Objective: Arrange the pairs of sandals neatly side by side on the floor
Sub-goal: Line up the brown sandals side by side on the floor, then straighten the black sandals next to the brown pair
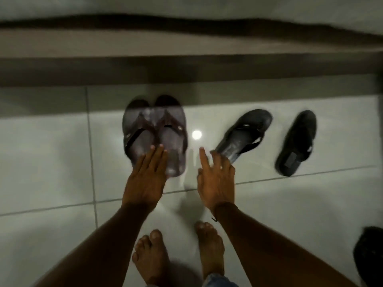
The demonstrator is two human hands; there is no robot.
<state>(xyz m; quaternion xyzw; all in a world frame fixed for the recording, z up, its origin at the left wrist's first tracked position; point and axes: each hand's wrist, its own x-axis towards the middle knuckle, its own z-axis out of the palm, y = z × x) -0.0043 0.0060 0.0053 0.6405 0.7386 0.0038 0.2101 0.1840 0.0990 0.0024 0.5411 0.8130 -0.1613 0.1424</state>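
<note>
Risk as I see it: my right hand (pixel 216 179) pinches the heel of 1 tilted black sandal (pixel 244 134), its mate (pixel 296 142) well apart, while my flat, open left hand (pixel 146 179) could nudge the brown pair (pixel 154 133) crooked.

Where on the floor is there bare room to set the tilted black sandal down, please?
The widest bare patch is the tile left of the brown pair, up to the step. A narrower strip lies between the brown pair and the tilted black sandal. A gap also separates it from the other black sandal. Both hands crowd the brown pair's heels.
</note>
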